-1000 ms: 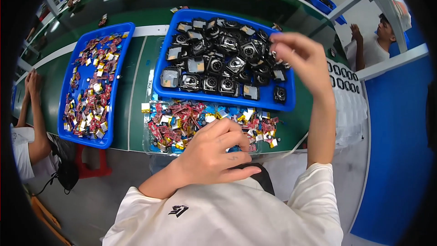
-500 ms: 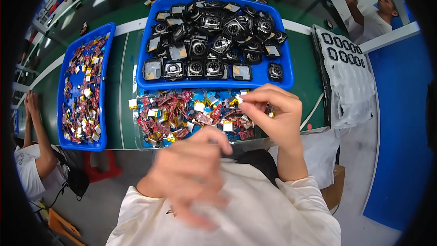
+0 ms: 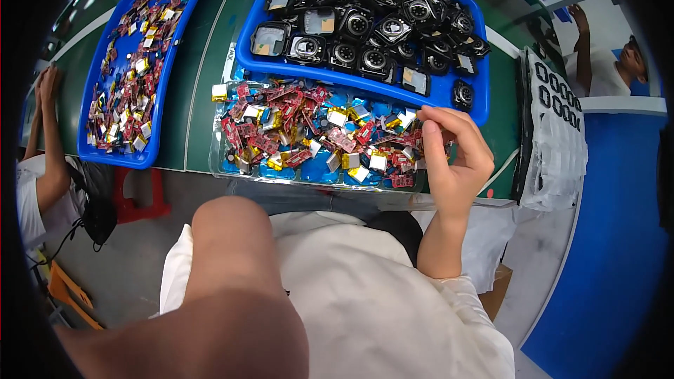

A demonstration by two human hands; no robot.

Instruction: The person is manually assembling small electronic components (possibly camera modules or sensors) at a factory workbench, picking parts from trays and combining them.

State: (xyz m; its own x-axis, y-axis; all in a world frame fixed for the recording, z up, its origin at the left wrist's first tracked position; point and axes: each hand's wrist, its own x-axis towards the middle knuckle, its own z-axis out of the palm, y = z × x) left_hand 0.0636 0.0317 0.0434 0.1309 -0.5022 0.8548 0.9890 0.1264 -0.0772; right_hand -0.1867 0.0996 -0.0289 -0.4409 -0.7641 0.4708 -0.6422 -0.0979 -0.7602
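My right hand (image 3: pixel 463 158) hovers at the right end of a shallow clear tray (image 3: pixel 219 158). Its thumb and forefinger are closed in a pinch; whatever they hold, if anything, is hidden. Small red circuit boards (image 3: pixel 263 143) and silver-and-yellow battery cells (image 3: pixel 378 161) lie heaped in that tray on blue film. My left arm (image 3: pixel 232 267) is raised and bent close to the camera, with its hand out of the picture. Beyond the clear tray, a large blue tray (image 3: pixel 319 74) carries many black watch cases (image 3: pixel 357 22), some showing round backs.
Another blue tray (image 3: pixel 160 109) with similar small parts stands at the left. A co-worker's hands (image 3: pixel 48 88) rest by the table edge there. To the right are white sheets (image 3: pixel 551 165) with black frames on top, and another person (image 3: pixel 607 74). A red stool (image 3: pixel 144 200) stands below.
My left hand has gone from in front of my chest out of view, the arm rising toward the camera. My right hand has shifted right over the clear tray. The view has turned slightly.
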